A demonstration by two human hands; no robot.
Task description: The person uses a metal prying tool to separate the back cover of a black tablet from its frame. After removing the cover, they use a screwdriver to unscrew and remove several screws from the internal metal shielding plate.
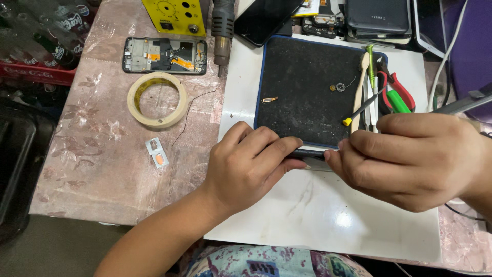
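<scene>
I have my left hand (251, 164) curled over one end of a thin dark phone part (307, 153), fingers closed down on its top edge and thumb tucked under, so it sits clamped on edge against the white board (318, 215). My right hand (410, 159) comes in from three o'clock, fingertips pinched tight on the other end of the same piece; a slim probe with a yellow tip (359, 112) sticks up out of that grip toward twelve o'clock. The part lies just below the near edge of the black work mat (302, 82), between my two hands, mostly hidden by my fingers, so I cannot tell which face is up.

I judge I am at the prying or seating stage along that edge, both hands steadying it. The next move calls for small, even pressure, keeping the left hold firm so the piece does not twist.

At ten o'clock sit a roll of tape (157, 99) and an opened phone frame (165, 55); tiny loose bits (338, 87) rest on the mat at one o'clock
</scene>
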